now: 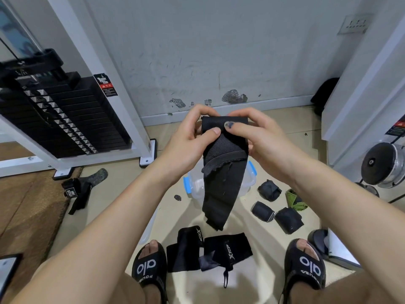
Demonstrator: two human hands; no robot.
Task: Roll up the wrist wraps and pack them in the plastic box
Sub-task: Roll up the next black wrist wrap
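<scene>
Head view, packing barely begun: left hand [188,137] and right hand [260,137] pinch the long black fabric wrist wrap [223,167], top edge started. Clear blue-clipped plastic box [249,178] beneath. Three black rolled wraps [287,218] at four o'clock; two flat black wraps [228,249] at six.

This looks like a small gym room. A black weight stack [57,115] sits in a white machine frame [92,62]. Far right of it is maybe a dumbbell [382,164].
</scene>
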